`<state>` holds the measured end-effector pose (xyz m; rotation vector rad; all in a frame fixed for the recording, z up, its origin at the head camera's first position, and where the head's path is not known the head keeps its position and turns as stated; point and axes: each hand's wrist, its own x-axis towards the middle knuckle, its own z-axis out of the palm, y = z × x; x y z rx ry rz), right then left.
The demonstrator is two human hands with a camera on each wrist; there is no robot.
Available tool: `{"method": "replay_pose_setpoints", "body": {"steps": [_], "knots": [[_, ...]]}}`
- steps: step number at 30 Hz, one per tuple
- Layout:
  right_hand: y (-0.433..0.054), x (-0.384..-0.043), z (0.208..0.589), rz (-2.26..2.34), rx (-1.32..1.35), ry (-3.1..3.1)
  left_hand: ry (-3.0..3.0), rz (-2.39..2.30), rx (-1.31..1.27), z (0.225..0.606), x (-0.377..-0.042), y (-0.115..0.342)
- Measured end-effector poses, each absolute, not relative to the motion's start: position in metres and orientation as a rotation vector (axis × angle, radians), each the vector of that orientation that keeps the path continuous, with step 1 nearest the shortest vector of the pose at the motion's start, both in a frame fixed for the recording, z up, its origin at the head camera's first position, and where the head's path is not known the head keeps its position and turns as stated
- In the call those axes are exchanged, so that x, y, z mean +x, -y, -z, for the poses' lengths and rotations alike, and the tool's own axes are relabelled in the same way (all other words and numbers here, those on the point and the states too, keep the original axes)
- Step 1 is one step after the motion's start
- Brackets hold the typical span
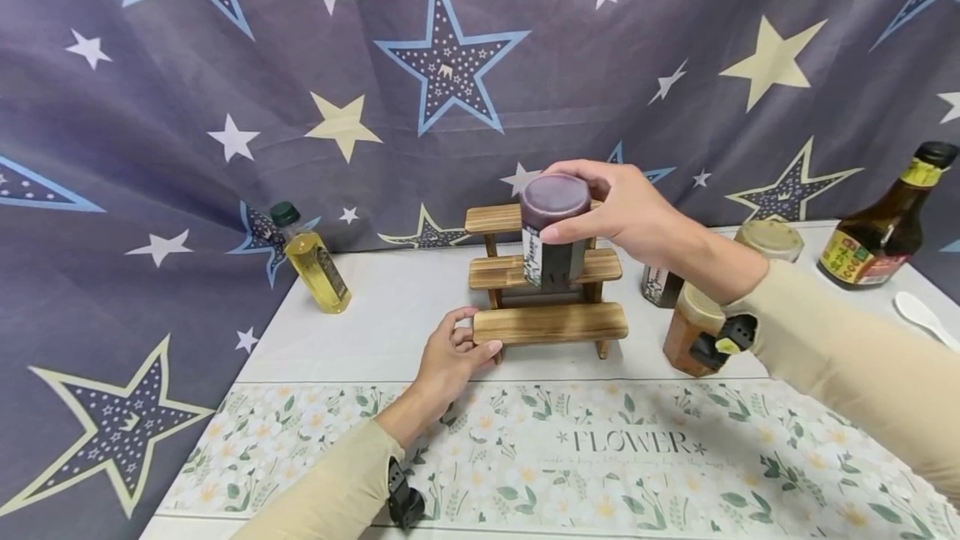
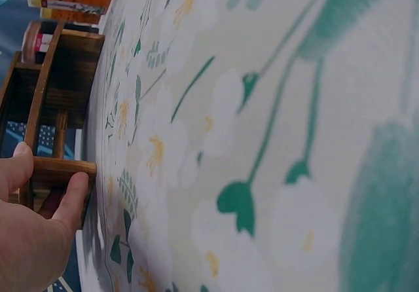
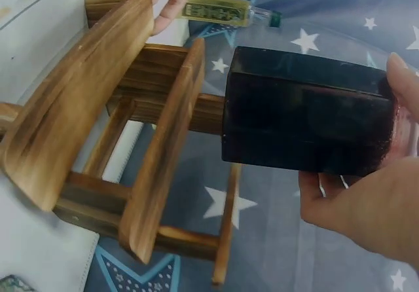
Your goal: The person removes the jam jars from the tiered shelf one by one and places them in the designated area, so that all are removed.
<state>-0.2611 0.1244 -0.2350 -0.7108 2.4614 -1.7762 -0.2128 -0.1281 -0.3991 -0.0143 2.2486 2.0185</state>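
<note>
A three-step wooden shelf rack (image 1: pixel 551 325) stands in the middle of the table. My left hand (image 1: pixel 453 357) grips the left end of its lowest step, thumb on the front and fingers behind, as the left wrist view (image 2: pixel 39 233) also shows. By its purple lid, my right hand (image 1: pixel 626 211) holds a dark, flat-sided jar (image 1: pixel 561 261) with a black-and-white label. In the head view the jar overlaps the top and middle steps. The right wrist view shows its dark side (image 3: pixel 301 112) beside the upper steps, the lid end within the fingers.
An oil bottle (image 1: pixel 318 269) with a green cap stands left of the rack. To the right are an orange-brown jar (image 1: pixel 690 336), another dark jar (image 1: pixel 660 286), a pale-lidded jar (image 1: pixel 768 238), a sauce bottle (image 1: pixel 873 232) and a white spoon (image 1: pixel 926 319). A star-patterned curtain (image 1: pixel 420 182) hangs behind.
</note>
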Motion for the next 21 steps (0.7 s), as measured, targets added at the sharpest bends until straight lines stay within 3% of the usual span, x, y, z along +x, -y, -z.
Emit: {"method": "replay_pose_setpoints", "body": {"steps": [21], "knots": [[-0.220, -0.231, 0.214, 2.124, -0.625, -2.344, -2.272, -2.002, -0.008, 0.400, -0.212, 0.128]]}}
